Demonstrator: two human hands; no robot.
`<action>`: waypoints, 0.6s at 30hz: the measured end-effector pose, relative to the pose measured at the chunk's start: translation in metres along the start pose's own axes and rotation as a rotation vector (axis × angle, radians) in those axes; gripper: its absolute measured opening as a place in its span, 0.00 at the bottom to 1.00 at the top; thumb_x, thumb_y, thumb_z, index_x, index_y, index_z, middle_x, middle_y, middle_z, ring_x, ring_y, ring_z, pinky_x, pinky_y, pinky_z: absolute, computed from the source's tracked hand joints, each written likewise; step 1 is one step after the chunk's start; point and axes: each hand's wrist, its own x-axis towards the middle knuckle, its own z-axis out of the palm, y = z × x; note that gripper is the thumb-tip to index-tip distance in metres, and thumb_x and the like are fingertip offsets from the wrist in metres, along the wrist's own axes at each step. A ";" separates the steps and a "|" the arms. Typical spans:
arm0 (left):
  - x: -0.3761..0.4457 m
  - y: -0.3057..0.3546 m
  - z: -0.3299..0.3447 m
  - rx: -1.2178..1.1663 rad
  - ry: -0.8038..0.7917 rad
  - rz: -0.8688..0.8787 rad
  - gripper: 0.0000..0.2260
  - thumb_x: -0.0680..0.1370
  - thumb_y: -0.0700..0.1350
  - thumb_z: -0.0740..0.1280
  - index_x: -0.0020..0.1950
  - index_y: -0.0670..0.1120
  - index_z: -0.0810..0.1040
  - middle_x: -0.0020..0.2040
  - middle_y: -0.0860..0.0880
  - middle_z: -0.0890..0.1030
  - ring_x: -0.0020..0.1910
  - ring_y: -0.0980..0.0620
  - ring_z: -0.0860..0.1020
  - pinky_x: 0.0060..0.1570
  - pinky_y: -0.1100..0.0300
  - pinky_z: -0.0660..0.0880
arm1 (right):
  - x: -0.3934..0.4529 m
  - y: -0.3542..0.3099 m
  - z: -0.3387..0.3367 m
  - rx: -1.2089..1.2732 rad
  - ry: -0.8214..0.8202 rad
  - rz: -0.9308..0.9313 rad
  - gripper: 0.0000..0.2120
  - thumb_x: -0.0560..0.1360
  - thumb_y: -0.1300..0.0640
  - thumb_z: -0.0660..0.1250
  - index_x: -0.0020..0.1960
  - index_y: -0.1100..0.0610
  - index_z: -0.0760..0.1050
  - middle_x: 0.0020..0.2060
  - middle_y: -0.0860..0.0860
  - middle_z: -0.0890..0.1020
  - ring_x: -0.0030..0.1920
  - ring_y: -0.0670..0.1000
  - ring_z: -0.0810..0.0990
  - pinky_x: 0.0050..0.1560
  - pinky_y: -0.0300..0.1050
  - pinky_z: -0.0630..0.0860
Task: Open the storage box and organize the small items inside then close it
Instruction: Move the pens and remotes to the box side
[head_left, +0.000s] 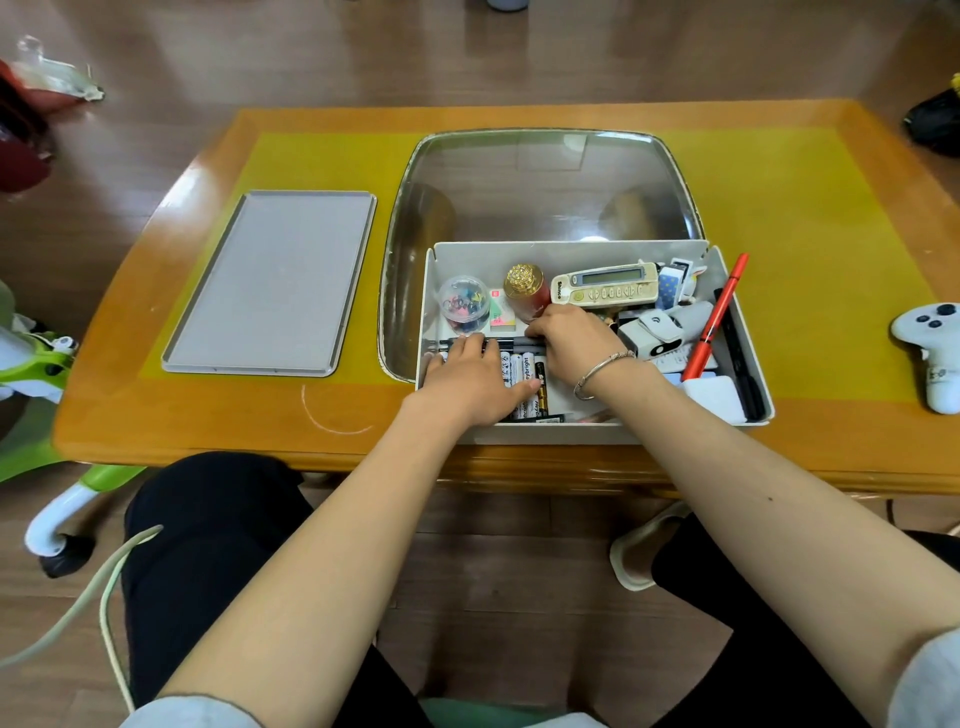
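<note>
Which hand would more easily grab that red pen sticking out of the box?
Probably the right hand. The red pen leans on the storage box's right wall, on that hand's side, while the left hand rests on the batteries at the box's left.

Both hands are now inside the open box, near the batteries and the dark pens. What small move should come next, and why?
Probably the left hand keeps the batteries in their row while the right hand draws the dark pens straight along the row's far end; the right half of the storage box looks jumbled.
</note>
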 end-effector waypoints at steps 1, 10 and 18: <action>0.000 0.000 0.000 0.002 0.005 -0.001 0.39 0.77 0.68 0.52 0.79 0.45 0.49 0.79 0.46 0.49 0.78 0.45 0.48 0.73 0.43 0.51 | 0.000 0.000 0.000 0.014 0.000 0.001 0.16 0.73 0.66 0.62 0.59 0.56 0.78 0.56 0.57 0.77 0.57 0.59 0.75 0.55 0.52 0.75; 0.006 -0.003 0.005 -0.050 0.015 0.017 0.38 0.78 0.67 0.53 0.79 0.46 0.45 0.80 0.46 0.44 0.78 0.45 0.42 0.74 0.44 0.47 | 0.002 0.003 0.003 0.101 -0.035 0.000 0.18 0.74 0.66 0.62 0.62 0.56 0.76 0.58 0.57 0.76 0.59 0.58 0.74 0.58 0.53 0.73; 0.012 -0.004 0.007 0.057 0.078 0.021 0.38 0.77 0.68 0.52 0.79 0.47 0.49 0.79 0.46 0.51 0.77 0.43 0.48 0.74 0.44 0.47 | 0.000 0.002 0.004 0.095 -0.039 -0.012 0.17 0.74 0.65 0.64 0.62 0.56 0.76 0.57 0.57 0.75 0.59 0.58 0.73 0.56 0.55 0.75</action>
